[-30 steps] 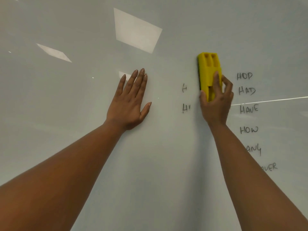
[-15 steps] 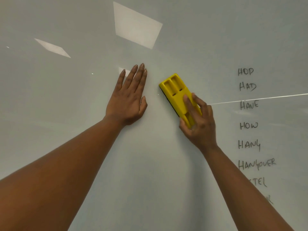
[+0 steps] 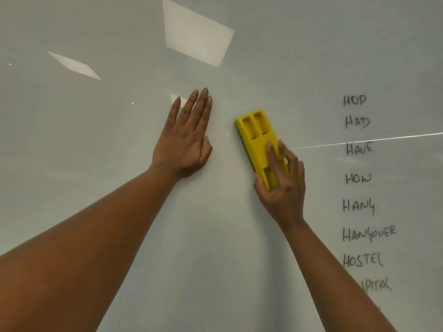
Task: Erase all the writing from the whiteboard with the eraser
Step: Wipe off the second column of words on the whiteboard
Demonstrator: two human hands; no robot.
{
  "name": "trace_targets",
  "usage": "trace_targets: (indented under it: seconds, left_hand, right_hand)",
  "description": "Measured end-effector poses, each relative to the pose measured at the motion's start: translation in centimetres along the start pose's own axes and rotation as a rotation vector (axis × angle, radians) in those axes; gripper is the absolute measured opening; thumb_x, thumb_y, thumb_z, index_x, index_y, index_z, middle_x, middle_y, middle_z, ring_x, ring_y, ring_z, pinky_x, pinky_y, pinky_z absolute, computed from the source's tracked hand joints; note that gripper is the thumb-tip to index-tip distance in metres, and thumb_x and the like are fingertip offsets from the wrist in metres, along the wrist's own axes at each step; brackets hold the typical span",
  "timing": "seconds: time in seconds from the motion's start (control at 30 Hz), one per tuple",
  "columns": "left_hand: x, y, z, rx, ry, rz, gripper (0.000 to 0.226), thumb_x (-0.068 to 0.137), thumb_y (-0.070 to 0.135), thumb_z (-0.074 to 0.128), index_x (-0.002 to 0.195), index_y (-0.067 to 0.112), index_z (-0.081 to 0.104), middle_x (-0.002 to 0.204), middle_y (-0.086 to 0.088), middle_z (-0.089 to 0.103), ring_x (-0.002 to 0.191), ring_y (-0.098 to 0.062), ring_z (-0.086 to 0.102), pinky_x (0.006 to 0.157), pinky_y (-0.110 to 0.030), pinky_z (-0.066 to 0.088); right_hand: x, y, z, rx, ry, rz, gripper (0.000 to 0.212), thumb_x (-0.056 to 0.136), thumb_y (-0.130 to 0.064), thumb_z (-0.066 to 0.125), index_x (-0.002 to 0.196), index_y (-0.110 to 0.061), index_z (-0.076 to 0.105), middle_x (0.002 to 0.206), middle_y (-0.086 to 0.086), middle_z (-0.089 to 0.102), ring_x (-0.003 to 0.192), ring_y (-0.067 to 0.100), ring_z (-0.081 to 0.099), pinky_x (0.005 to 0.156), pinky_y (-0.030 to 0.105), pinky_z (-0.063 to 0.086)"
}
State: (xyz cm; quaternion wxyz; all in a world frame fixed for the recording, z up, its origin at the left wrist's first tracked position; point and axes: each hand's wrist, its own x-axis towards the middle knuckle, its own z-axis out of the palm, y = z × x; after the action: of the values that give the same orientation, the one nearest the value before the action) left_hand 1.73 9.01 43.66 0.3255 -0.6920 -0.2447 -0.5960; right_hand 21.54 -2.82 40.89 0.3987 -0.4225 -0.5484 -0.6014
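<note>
A: How do the hands sit?

B: The left hand [image 3: 184, 142] lies flat on the whiteboard [image 3: 119, 128] at centre frame, fingers straight and close together, gripping nothing. The right hand [image 3: 281, 185], just right of centre, grasps the eraser [image 3: 257, 142], thumb on its left edge and fingers laid over its lower half.

A: What is the eraser like?

B: A yellow block of hard, matte plastic, oblong, tilted with its top leaning left. Two rectangular recesses open in its upper end, and I see nothing in them. A dark strip shows along its left edge against the board.

A: And around it?

B: It sits flat against the board, just beside the left hand, with a narrow bare gap between them. The board is glossy and pale grey, showing bright four-sided reflections at upper centre and upper left.

A: The writing?

B: A column of black handwritten words [image 3: 359, 178] runs down the right side, well apart from the eraser: HOP, HAD, HAVE, HOW, HANG, HANGOVER, HOSTEL, and a lower word partly hidden by the right forearm. A thin bright line crosses at HAVE. Left and below, the board is plain surface out to the frame edges.
</note>
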Motion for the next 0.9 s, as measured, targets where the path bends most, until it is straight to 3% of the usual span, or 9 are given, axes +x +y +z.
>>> trace_targets:
  seconds: [0.17, 0.37, 0.43, 0.53, 0.7, 0.9]
  left_hand:
    - [0.0, 0.0, -0.2, -0.026, -0.006, 0.002, 0.069, 0.084, 0.024, 0.023, 0.148, 0.001, 0.016, 0.156, -0.014, 0.015, 0.145, -0.026, 0.011, 0.118, -0.04, 0.002]
    - [0.2, 0.0, -0.6, -0.115, -0.006, 0.0, 0.069, 0.082, 0.025, 0.022, 0.147, 0.001, 0.02, 0.155, -0.014, 0.02, 0.144, -0.026, 0.016, 0.117, -0.038, 0.003]
    - [0.2, 0.0, -0.8, -0.13, -0.013, -0.007, 0.069, 0.082, 0.025, 0.02, 0.147, 0.001, 0.021, 0.155, -0.013, 0.02, 0.144, -0.025, 0.016, 0.117, -0.039, 0.005]
    - [0.3, -0.1, -1.3, -0.134, -0.04, -0.013, 0.07, 0.082, 0.027, 0.018, 0.147, 0.002, 0.023, 0.155, -0.012, 0.02, 0.144, -0.024, 0.017, 0.117, -0.038, 0.006]
    - [0.4, -0.9, -2.1, -0.101, -0.106, 0.011, 0.074, 0.08, 0.034, 0.013, 0.148, 0.005, 0.021, 0.156, -0.011, 0.017, 0.144, -0.023, 0.016, 0.115, -0.034, 0.005]
    - [0.4, -0.5, -2.2, -0.095, -0.109, -0.01, 0.071, 0.082, 0.031, 0.015, 0.146, 0.003, 0.027, 0.154, -0.013, 0.022, 0.142, -0.026, 0.022, 0.115, -0.038, 0.011]
  right_hand:
    - [-3.1, 2.9, -2.1, -0.022, -0.049, -0.07, 0.057, 0.079, -0.026, 0.056, 0.134, -0.016, 0.042, 0.137, 0.006, 0.038, 0.098, 0.025, 0.048, 0.082, 0.033, 0.041]
    - [-0.5, 3.2, -1.6, -0.044, 0.114, 0.475, 0.063, 0.08, -0.026, 0.057, 0.14, -0.016, 0.041, 0.137, 0.013, 0.044, 0.104, 0.031, 0.046, 0.081, 0.03, 0.037]
    - [0.5, 1.1, -0.6, -0.021, 0.15, 0.525, 0.062, 0.08, -0.029, 0.056, 0.139, -0.016, 0.042, 0.136, 0.015, 0.045, 0.104, 0.033, 0.047, 0.083, 0.034, 0.04]
    - [-0.2, -2.9, 0.8, -0.023, 0.09, 0.363, 0.061, 0.08, -0.032, 0.052, 0.138, -0.013, 0.044, 0.135, 0.017, 0.047, 0.104, 0.029, 0.044, 0.088, 0.034, 0.036]
    - [-5.1, -8.2, 1.7, 0.014, -0.044, 0.152, 0.057, 0.081, -0.028, 0.054, 0.136, -0.016, 0.041, 0.139, 0.012, 0.044, 0.077, 0.03, 0.049, 0.075, 0.033, 0.037]
    - [-8.0, -4.6, -1.0, -0.049, -0.126, -0.076, 0.06, 0.075, -0.027, 0.057, 0.132, -0.022, 0.044, 0.139, 0.002, 0.04, 0.073, 0.022, 0.045, 0.063, 0.031, 0.041]
